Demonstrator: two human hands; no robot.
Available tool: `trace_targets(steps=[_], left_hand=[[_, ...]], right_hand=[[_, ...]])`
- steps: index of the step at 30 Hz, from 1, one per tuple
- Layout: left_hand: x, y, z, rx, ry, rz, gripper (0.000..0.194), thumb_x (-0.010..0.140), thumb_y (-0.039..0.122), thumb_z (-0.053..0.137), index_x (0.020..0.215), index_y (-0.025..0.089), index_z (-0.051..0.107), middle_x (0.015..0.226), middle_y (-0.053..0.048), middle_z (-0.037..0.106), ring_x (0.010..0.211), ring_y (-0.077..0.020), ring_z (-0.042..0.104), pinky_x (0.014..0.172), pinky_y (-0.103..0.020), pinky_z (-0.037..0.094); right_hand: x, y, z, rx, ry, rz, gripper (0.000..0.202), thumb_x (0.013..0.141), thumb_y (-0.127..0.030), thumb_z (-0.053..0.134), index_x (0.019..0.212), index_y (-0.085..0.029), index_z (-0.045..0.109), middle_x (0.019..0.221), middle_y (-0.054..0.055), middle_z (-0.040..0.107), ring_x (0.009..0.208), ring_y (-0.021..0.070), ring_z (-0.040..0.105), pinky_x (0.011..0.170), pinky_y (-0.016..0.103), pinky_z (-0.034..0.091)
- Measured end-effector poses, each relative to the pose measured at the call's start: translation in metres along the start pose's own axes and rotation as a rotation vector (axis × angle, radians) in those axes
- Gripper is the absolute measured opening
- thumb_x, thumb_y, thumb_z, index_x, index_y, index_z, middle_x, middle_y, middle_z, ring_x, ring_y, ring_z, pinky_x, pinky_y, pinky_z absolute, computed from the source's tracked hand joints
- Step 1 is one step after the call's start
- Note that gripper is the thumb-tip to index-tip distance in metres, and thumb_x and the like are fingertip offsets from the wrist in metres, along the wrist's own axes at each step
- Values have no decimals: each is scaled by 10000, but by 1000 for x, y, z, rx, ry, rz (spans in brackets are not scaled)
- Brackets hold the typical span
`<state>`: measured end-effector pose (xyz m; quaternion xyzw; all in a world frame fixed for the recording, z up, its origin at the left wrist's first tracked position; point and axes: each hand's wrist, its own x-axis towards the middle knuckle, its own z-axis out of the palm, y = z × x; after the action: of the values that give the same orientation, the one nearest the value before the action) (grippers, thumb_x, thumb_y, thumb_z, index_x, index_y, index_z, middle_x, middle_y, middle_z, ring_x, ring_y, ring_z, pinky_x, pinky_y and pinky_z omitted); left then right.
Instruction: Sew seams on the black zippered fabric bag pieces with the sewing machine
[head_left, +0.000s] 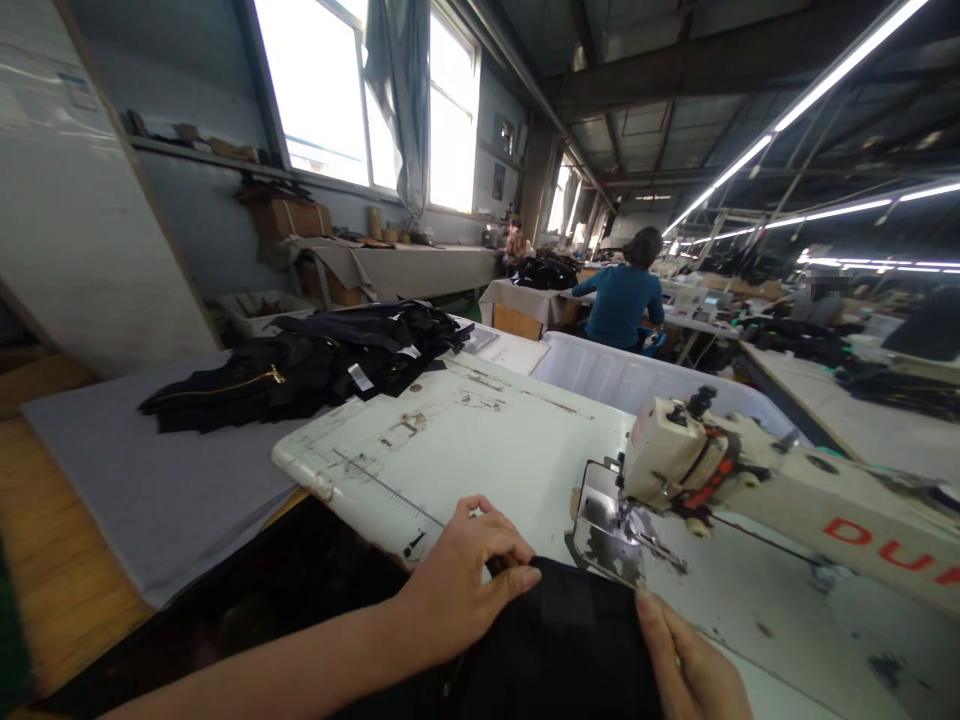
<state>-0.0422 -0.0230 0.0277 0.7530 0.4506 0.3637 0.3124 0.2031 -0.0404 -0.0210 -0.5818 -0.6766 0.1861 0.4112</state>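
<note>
Black fabric (pixel 577 640) spans the space between my hands at the table's front edge. My left hand (pixel 480 565) pinches its upper left corner between thumb and fingers. At the fabric's right edge, my right hand (pixel 686 655) grips it, with part of the hand cut off by the frame. Just beyond the fabric stands a white sewing machine (pixel 750 465) with red lettering; its lit needle plate (pixel 607 520) lies close ahead of the fabric's top edge. The fabric's lower part runs out of view.
A pile of black garment pieces (pixel 300 365), one with a gold zipper, lies on grey cloth (pixel 172 480) at the left. Behind the worn white tabletop (pixel 480 440) is a white bin (pixel 675 385). A person in blue (pixel 622 300) sits farther back.
</note>
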Motion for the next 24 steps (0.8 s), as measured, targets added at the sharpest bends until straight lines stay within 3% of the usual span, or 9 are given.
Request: trace_targets(steps=[3, 5, 7, 9, 11, 13, 17, 21, 24], left_hand=[[-2, 9, 12, 56, -49, 109, 82, 871, 214, 604, 814, 198, 660, 794, -17, 676, 868, -190, 597, 996, -400, 258], [-3, 11, 20, 27, -72, 119, 48, 875, 203, 602, 901, 207, 642, 830, -12, 685, 880, -184, 601, 1017, -403, 243], [-3, 9, 26, -30, -103, 86, 173, 820, 246, 690, 970, 213, 609, 926, -8, 689, 911, -181, 605, 1060, -407, 209], [-2, 7, 31, -58, -139, 74, 335, 707, 299, 803, 965, 220, 605, 985, -3, 683, 975, -199, 599, 1098, -422, 159], [-3, 7, 36, -51, -129, 86, 355, 644, 297, 848, 906, 222, 623, 943, 9, 686, 1000, -211, 595, 1114, -433, 137], [-4, 9, 39, -42, -72, 90, 342, 658, 249, 838, 929, 227, 631, 932, 3, 685, 1021, -217, 585, 1104, -420, 199], [-4, 17, 40, -77, 31, 44, 579, 637, 278, 842, 1150, 236, 576, 1279, -76, 557, 1192, -259, 482, 1048, -379, 345], [0, 12, 38, -256, -115, -104, 512, 636, 418, 828, 1057, 201, 635, 1033, -32, 667, 965, -215, 593, 891, -303, 449], [0, 5, 41, -367, -209, -179, 389, 671, 420, 802, 939, 161, 690, 828, 1, 672, 784, -167, 596, 727, -242, 453]], right_hand=[[2, -9, -5, -131, 36, -248, 437, 749, -492, 695, 1129, -278, 671, 1137, 73, 662, 1033, 286, 627, 883, 360, 507], [0, -23, -7, -47, -148, -277, 205, 816, -431, 655, 955, -294, 718, 879, 30, 701, 805, 214, 663, 740, 272, 526], [-4, -37, -7, 61, -162, -149, 227, 872, -433, 589, 765, -266, 702, 685, 2, 649, 634, 167, 616, 633, 227, 488], [-9, -44, -6, 162, -130, -34, 300, 876, -459, 573, 694, -243, 675, 639, -5, 619, 599, 156, 584, 610, 217, 455], [-12, -45, -6, 250, -128, 48, 324, 855, -493, 585, 686, -233, 679, 652, -1, 621, 620, 163, 578, 613, 218, 444], [-15, -43, -6, 312, -129, 126, 355, 832, -529, 593, 678, -223, 684, 659, 6, 620, 628, 171, 565, 602, 224, 442], [-16, -36, -9, 374, -128, 231, 415, 788, -586, 604, 652, -200, 672, 634, 15, 593, 610, 175, 533, 561, 236, 439], [-17, -32, -10, 396, -177, 231, 438, 799, -607, 574, 705, -203, 713, 665, 22, 603, 633, 184, 544, 579, 245, 443], [-18, -31, -9, 416, -161, 194, 337, 811, -530, 608, 782, -222, 741, 719, 20, 629, 688, 191, 576, 639, 242, 458]])
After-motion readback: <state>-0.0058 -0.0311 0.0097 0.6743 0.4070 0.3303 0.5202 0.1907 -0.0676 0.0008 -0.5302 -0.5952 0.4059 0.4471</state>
